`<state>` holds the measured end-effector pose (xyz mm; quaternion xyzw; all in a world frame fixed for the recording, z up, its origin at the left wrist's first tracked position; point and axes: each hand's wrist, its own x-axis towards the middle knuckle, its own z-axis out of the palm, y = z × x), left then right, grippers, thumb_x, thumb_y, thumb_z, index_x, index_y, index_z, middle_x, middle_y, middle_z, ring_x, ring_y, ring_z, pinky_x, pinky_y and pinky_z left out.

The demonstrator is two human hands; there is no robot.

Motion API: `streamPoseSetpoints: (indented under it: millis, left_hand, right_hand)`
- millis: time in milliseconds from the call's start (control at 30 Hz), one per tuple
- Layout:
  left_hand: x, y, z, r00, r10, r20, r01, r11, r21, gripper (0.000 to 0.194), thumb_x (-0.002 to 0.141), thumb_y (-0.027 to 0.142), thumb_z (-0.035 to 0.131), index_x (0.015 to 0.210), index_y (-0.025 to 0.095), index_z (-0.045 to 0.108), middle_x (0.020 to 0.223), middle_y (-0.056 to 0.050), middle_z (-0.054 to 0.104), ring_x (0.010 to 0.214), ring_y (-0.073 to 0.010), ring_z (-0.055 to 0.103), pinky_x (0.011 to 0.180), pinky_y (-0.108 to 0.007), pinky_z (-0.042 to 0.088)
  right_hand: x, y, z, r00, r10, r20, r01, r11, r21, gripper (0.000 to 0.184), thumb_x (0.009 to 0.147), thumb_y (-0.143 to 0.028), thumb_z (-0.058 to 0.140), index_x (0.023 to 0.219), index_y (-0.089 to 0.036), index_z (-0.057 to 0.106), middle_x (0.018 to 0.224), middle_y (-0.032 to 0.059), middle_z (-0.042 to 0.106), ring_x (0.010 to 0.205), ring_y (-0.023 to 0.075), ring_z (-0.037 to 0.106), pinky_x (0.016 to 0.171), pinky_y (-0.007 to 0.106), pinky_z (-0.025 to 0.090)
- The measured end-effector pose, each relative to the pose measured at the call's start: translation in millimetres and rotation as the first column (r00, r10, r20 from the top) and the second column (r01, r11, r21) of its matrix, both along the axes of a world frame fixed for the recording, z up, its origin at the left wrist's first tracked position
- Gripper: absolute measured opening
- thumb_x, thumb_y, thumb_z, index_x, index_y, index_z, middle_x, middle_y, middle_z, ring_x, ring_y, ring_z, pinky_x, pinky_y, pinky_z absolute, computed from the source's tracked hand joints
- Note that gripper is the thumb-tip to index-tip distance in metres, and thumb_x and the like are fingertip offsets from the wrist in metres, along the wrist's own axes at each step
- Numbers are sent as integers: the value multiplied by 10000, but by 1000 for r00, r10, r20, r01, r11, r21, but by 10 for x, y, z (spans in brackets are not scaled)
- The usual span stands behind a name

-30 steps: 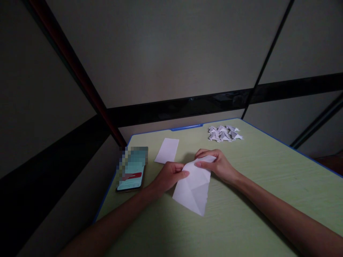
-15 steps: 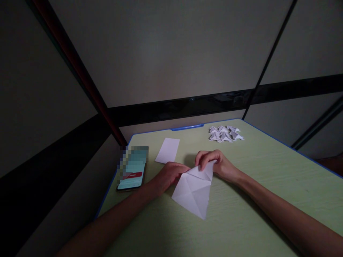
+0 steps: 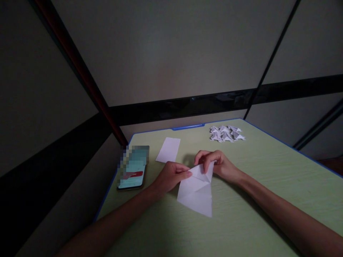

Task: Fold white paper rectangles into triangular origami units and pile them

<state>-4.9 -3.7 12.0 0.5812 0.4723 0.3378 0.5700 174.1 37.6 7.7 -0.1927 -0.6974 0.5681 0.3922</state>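
Note:
A creased white sheet of paper (image 3: pixel 197 196) is held up between my two hands above the table, its lower edge pointing towards me. My left hand (image 3: pixel 171 176) pinches its upper left corner, the thumb lying on the front of the sheet. At the upper right, my right hand (image 3: pixel 215 162) grips the paper, with fingers over the folded top edge and the thumb hidden behind. Crease lines cross the sheet, and its top part is folded.
Flat on the green table (image 3: pixel 254 200) lies a white paper piece (image 3: pixel 168 150) beyond my left hand. A phone (image 3: pixel 134 167) with a lit screen rests at the left edge. Several small folded paper figures (image 3: pixel 226 134) sit in rows at the back right, before a cabinet panel (image 3: pixel 171 53).
My left thumb has come round onto the front of the paper. The sheet has tilted, and its lower edge has swung slightly right. My right fingers have shifted a little along the top.

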Motion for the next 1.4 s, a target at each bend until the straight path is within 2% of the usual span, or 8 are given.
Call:
streamPoseSetpoints:
  millis: [67, 200, 367, 567, 667, 833, 1200, 1400]
  left_hand:
    - [1, -2, 16, 998, 50, -23, -50, 999, 22, 166, 602, 258, 577, 619, 103, 633, 561, -7, 593, 488, -87, 465, 463, -190, 293]
    - [2, -10, 56, 991, 125, -48, -122, 991, 58, 143, 608, 235, 571, 568, 103, 612, 538, -8, 587, 486, -89, 470, 451, -183, 297]
    - [4, -7, 18, 993, 70, -96, -57, 990, 131, 155, 631, 231, 549, 573, 100, 610, 536, -13, 589, 495, -97, 481, 467, -191, 314]
    - [12, -2, -26, 983, 82, -166, -48, 979, 196, 207, 665, 251, 512, 552, 103, 602, 495, 0, 553, 467, -90, 447, 449, -193, 284]
    - [17, -1, -6, 980, 116, -162, -81, 975, 208, 198, 657, 232, 513, 524, 103, 584, 492, 7, 538, 470, -87, 442, 445, -190, 279]
    - [21, -2, 6, 978, 143, -151, -105, 967, 234, 191, 661, 226, 508, 536, 101, 581, 490, 8, 535, 479, -88, 446, 452, -187, 290]
    - [25, 27, -91, 985, 148, -91, -127, 970, 208, 200, 664, 255, 502, 574, 111, 606, 506, -2, 538, 507, -98, 456, 462, -190, 311]
    - [31, 11, -31, 986, 159, -48, -148, 973, 179, 317, 702, 336, 458, 479, 116, 510, 440, 36, 396, 454, -72, 358, 435, -187, 265]
  right_hand:
    - [-6, -3, 4, 998, -62, 11, 62, 998, -19, 118, 598, -60, 572, 605, -153, 644, 782, 21, 580, 602, 73, 504, 485, 186, 351]
    - [-32, -8, 5, 985, -159, 61, 165, 980, -115, 158, 580, -127, 619, 735, -157, 632, 701, 10, 591, 561, 77, 504, 488, 192, 369]
    - [-80, -11, -6, 983, -184, 16, 185, 982, -44, 42, 569, -136, 623, 606, -152, 633, 646, 9, 576, 565, 87, 506, 508, 207, 380]
    - [-110, -38, -3, 978, -209, -22, 210, 978, 8, 82, 566, -93, 612, 599, -160, 644, 658, 5, 567, 580, 82, 509, 513, 201, 377]
    - [-110, -61, 7, 978, -207, 36, 209, 977, -50, 75, 563, -104, 619, 620, -151, 635, 658, 2, 576, 567, 79, 509, 500, 195, 370]
    - [-137, -90, 23, 975, -187, 118, 209, 955, -210, 184, 536, -153, 663, 714, -137, 620, 607, -12, 591, 513, 69, 492, 473, 187, 357]
    - [-251, -146, 7, 952, -255, 170, 292, 926, -241, 157, 513, -218, 681, 587, -122, 581, 531, -22, 562, 459, 61, 461, 441, 186, 351]
    - [-255, -144, -8, 931, -321, 173, 355, 905, -234, 184, 489, -224, 687, 550, -122, 546, 519, -30, 535, 455, 58, 454, 428, 178, 343]
